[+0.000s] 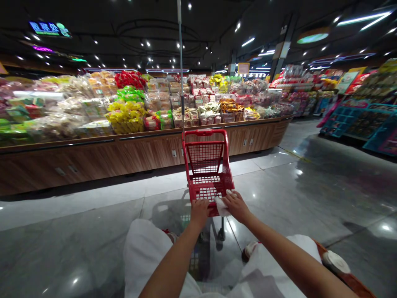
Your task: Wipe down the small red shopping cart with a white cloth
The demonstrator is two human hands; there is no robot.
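Observation:
A small red shopping cart (229, 174) with a plastic mesh seat and back stands right in front of me. My left hand (200, 212) is closed over its near edge, fingers bent over the top. In my right hand (238, 205) is a crumpled white tissue (222, 207), pressed against the near right corner of the cart. The fingers of that hand are bent around the tissue, and part of it is hidden under them. A tall thin pole (181, 54) rises from the cart's left side.
Beyond the cart runs a long wood-panelled display counter (149, 151) piled with packaged food. Blue racks (350, 120) stand at the right on the shiny grey floor (304, 194). My knees in white clothing (145, 248) flank the cart's near end.

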